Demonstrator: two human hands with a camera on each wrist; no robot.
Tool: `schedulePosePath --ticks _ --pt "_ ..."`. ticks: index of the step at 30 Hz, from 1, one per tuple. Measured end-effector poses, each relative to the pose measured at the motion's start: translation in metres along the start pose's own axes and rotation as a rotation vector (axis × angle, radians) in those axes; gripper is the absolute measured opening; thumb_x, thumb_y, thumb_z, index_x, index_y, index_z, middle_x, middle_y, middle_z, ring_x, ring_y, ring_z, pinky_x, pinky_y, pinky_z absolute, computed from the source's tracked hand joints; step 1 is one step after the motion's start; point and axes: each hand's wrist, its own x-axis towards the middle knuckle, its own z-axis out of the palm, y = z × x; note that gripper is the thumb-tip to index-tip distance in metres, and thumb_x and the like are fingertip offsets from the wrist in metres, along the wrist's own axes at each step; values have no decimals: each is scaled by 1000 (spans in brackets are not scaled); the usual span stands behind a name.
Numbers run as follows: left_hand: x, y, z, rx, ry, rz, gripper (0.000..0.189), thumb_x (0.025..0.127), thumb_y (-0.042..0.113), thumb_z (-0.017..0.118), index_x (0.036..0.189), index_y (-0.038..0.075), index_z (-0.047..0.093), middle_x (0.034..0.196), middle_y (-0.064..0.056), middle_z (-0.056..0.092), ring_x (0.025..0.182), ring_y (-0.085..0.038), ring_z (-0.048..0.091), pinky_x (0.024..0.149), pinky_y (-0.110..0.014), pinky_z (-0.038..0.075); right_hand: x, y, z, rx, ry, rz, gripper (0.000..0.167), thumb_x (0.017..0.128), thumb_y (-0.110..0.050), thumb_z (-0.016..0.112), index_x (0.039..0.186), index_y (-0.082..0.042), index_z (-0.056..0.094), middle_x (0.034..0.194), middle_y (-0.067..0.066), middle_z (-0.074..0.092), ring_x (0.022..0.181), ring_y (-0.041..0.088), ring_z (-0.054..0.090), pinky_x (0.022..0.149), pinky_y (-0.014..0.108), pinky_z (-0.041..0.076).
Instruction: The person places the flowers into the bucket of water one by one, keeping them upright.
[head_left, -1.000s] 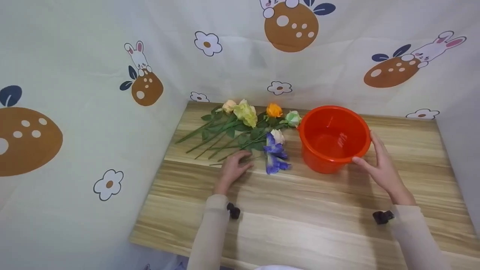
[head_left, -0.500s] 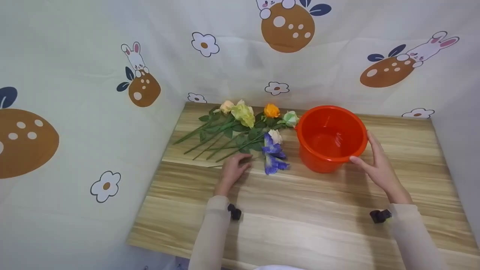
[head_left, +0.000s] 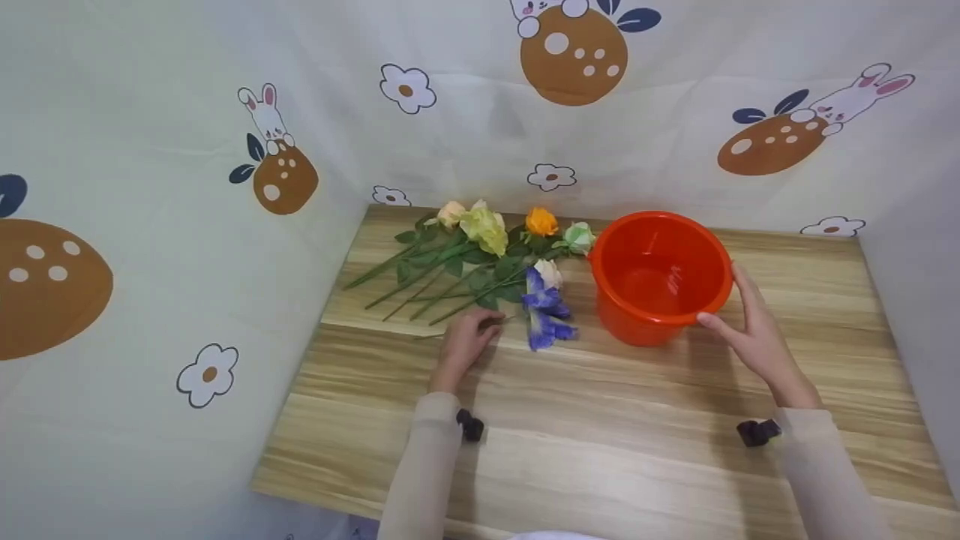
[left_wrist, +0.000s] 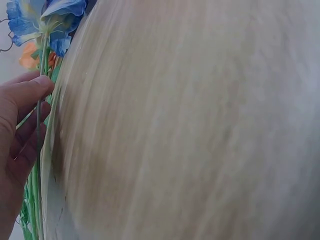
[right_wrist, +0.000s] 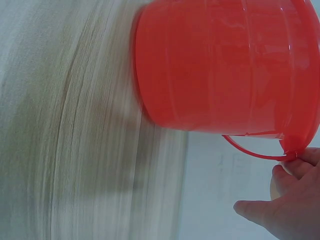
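Observation:
In the head view my left hand (head_left: 466, 343) is beside the flower stems on the wooden table. It pinches the thin stem (left_wrist: 38, 125) of a blue-purple artificial flower (head_left: 547, 311), between thumb and finger in the left wrist view. The flower head lies right of that hand. A red plastic bucket (head_left: 637, 322) stands upright to the right. My right hand (head_left: 761, 345) rests against its right side, fingers spread and mostly straight. The right wrist view shows fingertips touching the bucket's rim near the red handle (right_wrist: 252, 152), with another digit held away from it.
Several artificial flowers lie left of the bucket: a yellow-green one (head_left: 486, 231), an orange rose (head_left: 541, 221), a pale green one (head_left: 579, 237), a peach one (head_left: 451, 214) and a cream one (head_left: 549, 273). A printed curtain (head_left: 465, 142) hangs close behind the table (head_left: 600, 442).
The head view has shifted slightly, so the scene sits a little further left. Both hands, the bucket and the flowers keep nearly the same places relative to each other.

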Motion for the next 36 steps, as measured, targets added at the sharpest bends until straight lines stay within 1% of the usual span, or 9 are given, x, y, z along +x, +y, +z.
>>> schedulePosePath --ticks 5,10,14,17,21,24,26,30,36 --pt "0 2 -1 23 6 14 18 92 22 71 110 19 76 111 -2 75 106 -20 69 96 -36 54 -1 -1 0 -1 0 2 91 91 -23 73 161 -21 14 169 12 8 154 41 7 115 76 8" --pt "-1 3 -1 55 11 16 17 92 19 71 108 20 76 110 -1 75 104 -20 69 95 -37 55 -1 0 0 -6 1 -3 92 91 -22 73 161 -19 13 169 12 9 154 41 8 116 75 9" --pt "-2 5 -1 94 39 41 14 91 18 72 105 20 77 104 0 74 98 -18 69 87 -35 56 0 1 1 -4 5 -17 93 90 -17 74 161 -19 13 168 13 11 154 42 9 117 74 8" --pt "-2 7 -2 107 55 52 13 91 17 72 103 19 77 101 0 73 94 -17 69 83 -33 57 -1 -2 1 -6 10 -27 93 89 -13 74 161 -15 14 168 15 12 153 43 10 117 74 8" --pt "-1 10 -4 105 58 46 13 91 15 72 103 19 76 101 0 73 94 -17 69 82 -33 57 -2 -11 2 4 12 -29 93 89 -8 73 160 -9 13 167 20 12 151 47 9 116 75 7" --pt "-1 14 -7 97 60 38 12 92 15 72 102 20 76 99 0 72 93 -17 69 81 -34 57 -2 -14 1 9 12 -30 92 89 -7 72 160 -6 13 166 22 11 151 49 9 116 75 6" --pt "0 16 -9 84 64 36 11 92 15 71 101 19 76 99 0 72 93 -18 70 81 -35 57 -2 -12 1 3 11 -27 92 90 -8 72 160 -8 13 166 21 12 151 47 9 117 74 6" --pt "2 18 -11 55 74 31 10 92 14 71 100 19 76 99 0 72 93 -19 70 81 -37 58 0 -4 0 -9 7 -15 94 89 -13 74 161 -17 13 167 16 13 153 43 10 117 73 8" --pt "5 21 -13 -2 90 21 9 93 13 70 100 16 75 98 -2 73 91 -19 70 80 -35 58 1 -1 0 8 -4 0 93 90 -19 74 161 -23 13 168 11 12 154 40 10 116 75 9"
